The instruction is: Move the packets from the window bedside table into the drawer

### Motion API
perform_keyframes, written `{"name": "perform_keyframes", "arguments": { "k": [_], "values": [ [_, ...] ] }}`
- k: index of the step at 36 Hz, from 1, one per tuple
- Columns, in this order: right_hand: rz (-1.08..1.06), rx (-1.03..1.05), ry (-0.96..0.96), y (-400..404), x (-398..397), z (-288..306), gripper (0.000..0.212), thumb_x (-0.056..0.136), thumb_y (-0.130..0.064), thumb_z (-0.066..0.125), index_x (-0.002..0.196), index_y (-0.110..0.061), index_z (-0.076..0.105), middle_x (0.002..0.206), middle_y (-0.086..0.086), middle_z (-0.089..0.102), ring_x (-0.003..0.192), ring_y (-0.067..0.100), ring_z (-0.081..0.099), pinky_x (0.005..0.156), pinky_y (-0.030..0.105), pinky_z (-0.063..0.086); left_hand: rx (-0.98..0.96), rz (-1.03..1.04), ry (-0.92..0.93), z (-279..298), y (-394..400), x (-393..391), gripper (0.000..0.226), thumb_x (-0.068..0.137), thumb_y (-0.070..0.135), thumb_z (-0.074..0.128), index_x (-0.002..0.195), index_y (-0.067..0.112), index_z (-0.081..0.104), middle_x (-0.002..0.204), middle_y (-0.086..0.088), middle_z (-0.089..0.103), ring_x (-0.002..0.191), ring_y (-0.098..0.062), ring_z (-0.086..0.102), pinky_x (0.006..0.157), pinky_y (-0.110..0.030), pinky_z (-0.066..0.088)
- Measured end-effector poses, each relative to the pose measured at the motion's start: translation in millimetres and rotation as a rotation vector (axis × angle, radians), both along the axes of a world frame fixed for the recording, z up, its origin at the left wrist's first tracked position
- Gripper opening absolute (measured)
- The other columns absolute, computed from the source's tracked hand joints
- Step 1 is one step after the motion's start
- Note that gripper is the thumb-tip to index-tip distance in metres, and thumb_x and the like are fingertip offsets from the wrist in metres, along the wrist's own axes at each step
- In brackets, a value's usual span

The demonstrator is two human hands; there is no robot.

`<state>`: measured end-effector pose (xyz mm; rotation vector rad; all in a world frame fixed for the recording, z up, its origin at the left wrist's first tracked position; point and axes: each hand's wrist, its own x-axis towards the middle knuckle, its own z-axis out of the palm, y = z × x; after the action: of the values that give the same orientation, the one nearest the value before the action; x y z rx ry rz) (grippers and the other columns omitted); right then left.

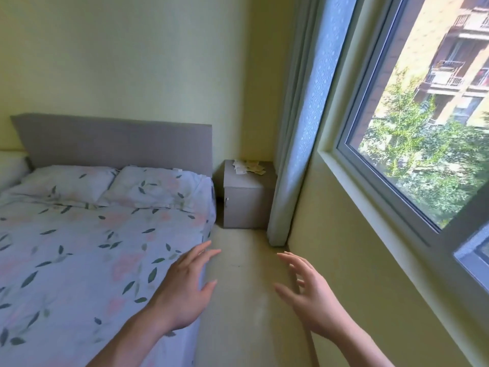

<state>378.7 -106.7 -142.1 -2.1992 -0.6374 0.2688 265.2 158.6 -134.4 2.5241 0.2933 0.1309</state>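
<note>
While both hands hover low over the floor strip beside the bed (79, 247), neither holds anything: left hand (185, 292) fingers spread and straight, right hand (312, 298) fingers spread, slightly bent. Packets (247, 166), white and yellowish, lie scattered on top of the grey table (244, 205), well beyond the hands, between bed and curtain (299, 144). Table front closed.
</note>
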Motion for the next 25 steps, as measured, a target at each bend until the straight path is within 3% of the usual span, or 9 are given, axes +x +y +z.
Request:
{"name": "perform_keyframes", "arguments": {
  "k": [11,22,25],
  "values": [
    [0.018,0.036,0.061,54.7,196.7,-26.7,0.056,0.087,-0.039,0.070,0.138,-0.046,0.049,0.143,-0.032,0.043,0.133,-0.006,0.043,0.115,0.033,0.038,0.019,-0.025,0.032,-11.8,38.5,196.2,0.054,0.098,0.035,0.056,0.148,0.044,0.034,0.160,0.027,0.015,0.148,-0.001,0.018,0.122,-0.026,0.017],
    [0.152,-0.015,0.063,131.2,421.8,-15.2,0.056,0.089,-0.030,0.072,0.140,-0.033,0.052,0.140,-0.025,0.044,0.129,-0.003,0.046,0.115,0.030,0.038,0.011,0.139,0.064,-8.1,97.2,367.7,0.053,0.098,0.036,0.058,0.146,0.043,0.037,0.159,0.026,0.019,0.147,-0.002,0.022,0.120,-0.024,0.020],
    [0.195,-0.004,0.097,162.3,467.1,-15.2,0.056,0.089,-0.032,0.070,0.140,-0.038,0.050,0.143,-0.025,0.044,0.132,-0.003,0.044,0.115,0.030,0.038,-0.010,0.178,0.068,-13.3,116.3,396.8,0.052,0.097,0.035,0.059,0.144,0.045,0.037,0.158,0.028,0.018,0.146,0.001,0.021,0.119,-0.022,0.020]
  ]
}}
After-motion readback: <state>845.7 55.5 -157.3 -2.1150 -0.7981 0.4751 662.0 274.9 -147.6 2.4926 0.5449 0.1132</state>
